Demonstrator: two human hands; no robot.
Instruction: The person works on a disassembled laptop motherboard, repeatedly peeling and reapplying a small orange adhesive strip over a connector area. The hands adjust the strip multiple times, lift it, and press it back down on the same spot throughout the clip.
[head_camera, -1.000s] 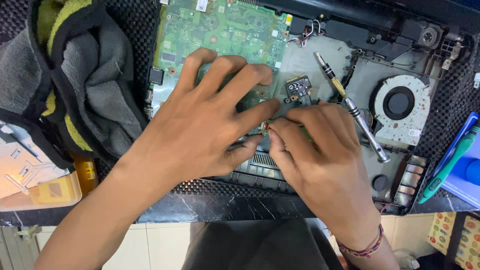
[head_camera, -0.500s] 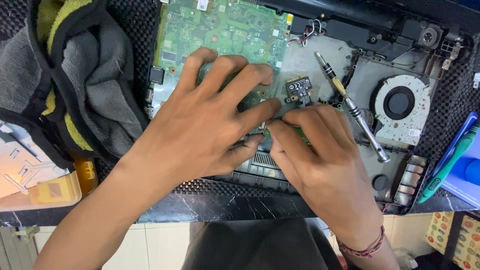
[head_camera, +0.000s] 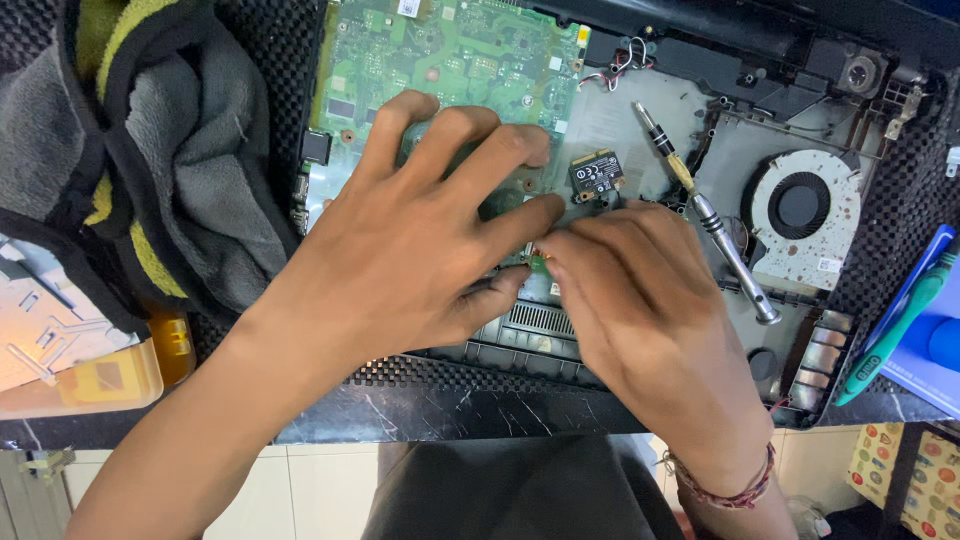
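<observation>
Both hands remain in place since a second ago: the left hand (head_camera: 420, 240) lies spread on the green circuit board (head_camera: 450, 50) in the opened laptop, while the right hand (head_camera: 640, 300) still pinches a small part (head_camera: 538, 262) at its lower edge.

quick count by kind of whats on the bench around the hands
hands: 2, left and right
green circuit board: 1
small wireless card: 1
cooling fan: 1
screwdriver: 1
grey and yellow cloth: 1
teal pen: 1
total: 8
</observation>
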